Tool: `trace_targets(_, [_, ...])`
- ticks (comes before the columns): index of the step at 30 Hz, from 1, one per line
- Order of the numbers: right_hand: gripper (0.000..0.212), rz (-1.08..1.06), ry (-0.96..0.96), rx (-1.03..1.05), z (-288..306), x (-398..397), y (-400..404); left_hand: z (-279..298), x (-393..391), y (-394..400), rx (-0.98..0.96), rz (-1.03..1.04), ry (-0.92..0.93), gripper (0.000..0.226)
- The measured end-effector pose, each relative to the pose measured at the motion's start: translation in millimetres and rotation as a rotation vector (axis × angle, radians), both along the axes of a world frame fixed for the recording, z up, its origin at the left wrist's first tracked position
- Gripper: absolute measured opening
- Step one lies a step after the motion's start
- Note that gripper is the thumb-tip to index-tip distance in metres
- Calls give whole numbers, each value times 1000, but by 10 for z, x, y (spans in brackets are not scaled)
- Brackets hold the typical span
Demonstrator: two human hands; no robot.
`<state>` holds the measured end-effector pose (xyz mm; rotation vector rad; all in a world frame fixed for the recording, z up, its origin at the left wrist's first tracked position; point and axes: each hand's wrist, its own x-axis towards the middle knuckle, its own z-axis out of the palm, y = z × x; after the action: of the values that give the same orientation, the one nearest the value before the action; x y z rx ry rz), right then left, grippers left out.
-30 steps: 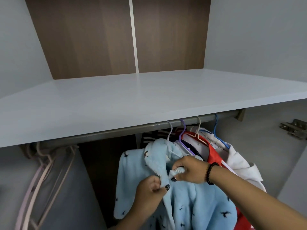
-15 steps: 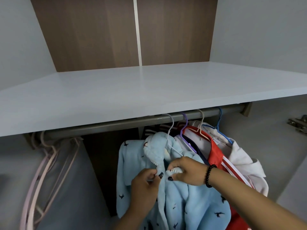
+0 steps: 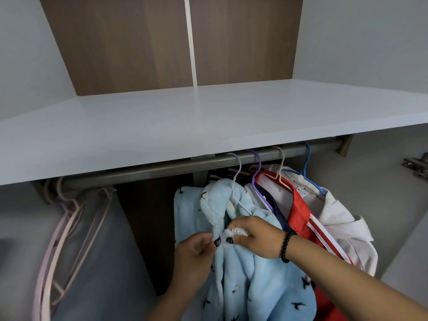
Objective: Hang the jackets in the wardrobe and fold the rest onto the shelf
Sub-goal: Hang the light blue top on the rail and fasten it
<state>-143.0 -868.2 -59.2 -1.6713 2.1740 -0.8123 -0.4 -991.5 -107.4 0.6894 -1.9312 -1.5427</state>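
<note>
A light blue fleece jacket (image 3: 261, 274) with small dark bird prints hangs on a white hanger (image 3: 236, 179) from the grey rail (image 3: 162, 169) under the shelf. My left hand (image 3: 194, 253) pinches the left front edge of the jacket near the collar. My right hand (image 3: 257, 237), with a black bead bracelet on the wrist, pinches the right front edge with its white zip teeth. The two edges meet between my fingertips.
To the right hang a dark garment on a purple hanger (image 3: 258, 172), a red jacket (image 3: 301, 214) and a white jacket (image 3: 345, 228) on a blue hanger. Several empty pink hangers (image 3: 60, 223) hang at the rail's left end. The white shelf (image 3: 185, 121) spans above. A door hinge (image 3: 416, 166) sits at the right.
My left hand has risen toward my right hand, bringing the two front edges of the blue jacket together. The view has tilted slightly upward.
</note>
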Motion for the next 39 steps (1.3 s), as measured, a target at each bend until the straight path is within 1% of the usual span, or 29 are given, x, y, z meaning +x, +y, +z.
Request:
trace_targets(6, [18, -17, -6, 22, 5, -47, -20, 85, 57, 71, 39, -12, 30, 21])
trace_targets(11, [18, -14, -42, 26, -9, -38, -59, 184, 66, 40, 130, -44, -14, 26])
trace_targets(15, [17, -31, -68, 42, -29, -47, -80, 184, 65, 12, 160, -63, -41, 23])
trace_targets(17, [17, -40, -95, 46, -44, -63, -89, 202, 85, 17, 232, -100, -33, 23])
trace_targets(20, [17, -43, -138, 45, -33, -86, -96, 232, 113, 1, 403, -149, -20, 30])
trace_targets(23, [23, -34, -165, 68, -1, -102, -118, 234, 114, -65, 397, -200, -45, 24])
trace_targets(26, [19, -35, -187, 66, 47, -114, -124, 240, 94, -101, 379, -222, -47, 21])
trace_targets(31, [14, -28, -141, 29, 99, -96, -125, 201, 41, -111, 332, -198, -19, 15])
trace_targets(32, [15, -32, -138, 23, 103, -91, -122, 196, 31, -122, 328, -205, -20, 13])
trace_targets(35, [29, 19, -151, -8, 150, -65, -102, 201, 12, -143, 349, -234, -32, 11])
trace_targets(36, [35, 53, -125, -8, 177, -52, -95, 204, 6, -146, 351, -240, -38, 12])
trace_targets(37, [39, 84, -53, 1, 208, -42, -88, 210, 3, -149, 350, -246, -47, 13])
trace_targets(39, [41, 143, 146, 17, 254, -35, -87, 220, -8, -160, 335, -257, -63, 12])
